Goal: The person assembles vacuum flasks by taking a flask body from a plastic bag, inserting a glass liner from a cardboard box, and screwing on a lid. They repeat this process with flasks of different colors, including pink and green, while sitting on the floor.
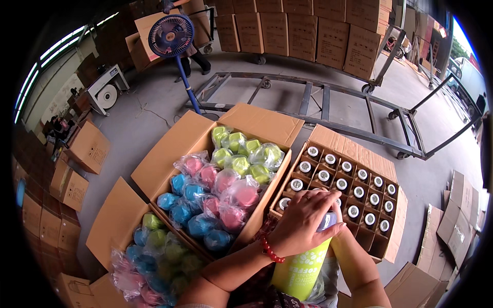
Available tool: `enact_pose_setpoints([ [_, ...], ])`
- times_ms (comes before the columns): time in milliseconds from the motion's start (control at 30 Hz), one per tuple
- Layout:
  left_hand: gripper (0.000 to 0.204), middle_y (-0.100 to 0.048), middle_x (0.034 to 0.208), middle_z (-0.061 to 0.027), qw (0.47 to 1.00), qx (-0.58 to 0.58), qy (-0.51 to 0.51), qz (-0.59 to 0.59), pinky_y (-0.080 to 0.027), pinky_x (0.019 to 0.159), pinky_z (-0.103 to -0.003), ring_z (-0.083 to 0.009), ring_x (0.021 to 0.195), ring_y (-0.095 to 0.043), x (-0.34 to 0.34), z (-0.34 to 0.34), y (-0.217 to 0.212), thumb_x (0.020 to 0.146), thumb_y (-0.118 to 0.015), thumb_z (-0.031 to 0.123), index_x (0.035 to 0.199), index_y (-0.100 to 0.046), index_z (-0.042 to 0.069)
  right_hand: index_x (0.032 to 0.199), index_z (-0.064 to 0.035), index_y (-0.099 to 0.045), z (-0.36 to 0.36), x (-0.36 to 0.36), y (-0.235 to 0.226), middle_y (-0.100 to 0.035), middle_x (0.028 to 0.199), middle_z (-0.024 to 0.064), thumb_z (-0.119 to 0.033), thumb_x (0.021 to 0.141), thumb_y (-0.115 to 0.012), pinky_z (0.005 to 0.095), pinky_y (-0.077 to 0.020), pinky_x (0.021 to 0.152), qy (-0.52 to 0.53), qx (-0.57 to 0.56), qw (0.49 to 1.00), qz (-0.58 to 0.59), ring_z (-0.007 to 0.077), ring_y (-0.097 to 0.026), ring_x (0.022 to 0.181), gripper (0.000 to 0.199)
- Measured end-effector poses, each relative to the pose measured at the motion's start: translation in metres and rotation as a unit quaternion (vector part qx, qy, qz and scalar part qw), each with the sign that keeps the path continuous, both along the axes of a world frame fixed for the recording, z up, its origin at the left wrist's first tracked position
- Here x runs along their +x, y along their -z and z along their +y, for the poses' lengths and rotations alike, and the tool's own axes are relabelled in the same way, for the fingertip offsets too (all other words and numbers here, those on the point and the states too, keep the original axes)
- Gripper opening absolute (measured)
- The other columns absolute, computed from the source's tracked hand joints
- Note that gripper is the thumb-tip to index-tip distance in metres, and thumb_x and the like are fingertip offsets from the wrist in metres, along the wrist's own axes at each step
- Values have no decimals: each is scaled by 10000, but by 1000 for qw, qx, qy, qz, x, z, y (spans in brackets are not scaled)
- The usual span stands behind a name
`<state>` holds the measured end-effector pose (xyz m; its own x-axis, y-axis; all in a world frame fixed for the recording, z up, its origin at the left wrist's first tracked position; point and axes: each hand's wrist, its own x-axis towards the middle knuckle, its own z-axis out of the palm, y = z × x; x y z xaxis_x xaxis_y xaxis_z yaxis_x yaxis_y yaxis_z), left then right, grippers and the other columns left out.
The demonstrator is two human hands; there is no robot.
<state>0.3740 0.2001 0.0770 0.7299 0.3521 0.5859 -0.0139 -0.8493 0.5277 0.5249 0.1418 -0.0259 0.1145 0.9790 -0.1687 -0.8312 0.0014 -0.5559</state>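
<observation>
A yellow-green tumbler [303, 272] with white printing stands tilted in front of me, its pale lilac top [327, 220] showing between my hands. My left hand [308, 218], with a red bead bracelet at the wrist, is closed over the tumbler's upper end, thumb reaching right. Coming in from the right, my right hand [337, 210] is wrapped at the same end; the left hand hides most of its fingers. Just beyond is a carton with cardboard dividers [328, 182], holding several white-capped bottles [341, 184] upright in its cells.
To the left, an open carton [267, 218] holds bagged green, pink and blue items [203, 226]. A second carton [110, 226] of similar items sits nearer. Beyond are a blue fan [171, 36], a metal trolley frame [318, 113], stacked boxes [303, 38] and a person [197, 61]. Flattened cardboard [431, 241] lies right.
</observation>
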Motion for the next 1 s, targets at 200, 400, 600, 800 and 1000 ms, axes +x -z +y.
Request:
enact_pose_setpoints([
  [200, 207, -571, 1296, -72, 865, -424, 243, -117, -272, 1128, -412, -241, 1315, -422, -52, 44, 96, 975, -523, 152, 1106, -653, 58, 1039, 64, -624, -42, -20, -100, -673, 912, 105, -411, 1006, -409, 310, -479, 861, -45, -41, 760, -647, 237, -646, 894, 522],
  [400, 195, -613, 1103, -94, 979, -153, 113, -79, -441, 916, -382, -241, 1024, -596, -6, 22, 32, 953, -564, 225, 990, -606, 39, 1188, -32, -581, 7, 34, 44, -662, 987, 81, -303, 981, -478, 368, -467, 926, 45, -56, 980, -187, 223, -614, 986, 356],
  [600, 153, -671, 1051, -86, 853, -387, 320, -138, -342, 1078, -420, -239, 1254, -495, -27, 48, 70, 937, -575, 120, 1052, -656, 59, 1127, 12, -634, -25, 1, -54, -674, 1020, 121, -364, 978, -482, 334, -472, 860, -56, -132, 883, -447, 227, -621, 972, 432],
  [800, 228, -604, 1214, -54, 807, -560, 181, -46, -425, 980, -338, -196, 1168, -547, -41, 44, 81, 988, -515, 225, 1080, -605, 37, 1087, 56, -637, -10, 10, -48, -668, 1058, 192, -459, 977, -411, 365, -485, 890, -62, -121, 910, -392, 289, -653, 961, 574],
  [1000, 214, -672, 1009, -111, 964, -197, 178, 25, -395, 1011, -400, -275, 1131, -572, -5, 25, 17, 898, -634, 248, 995, -649, 57, 1422, -30, -365, -4, -3, -13, -523, 1319, 136, -321, 1012, -400, 342, -366, 1069, 12, -126, 974, -190, 220, -509, 1205, 504],
])
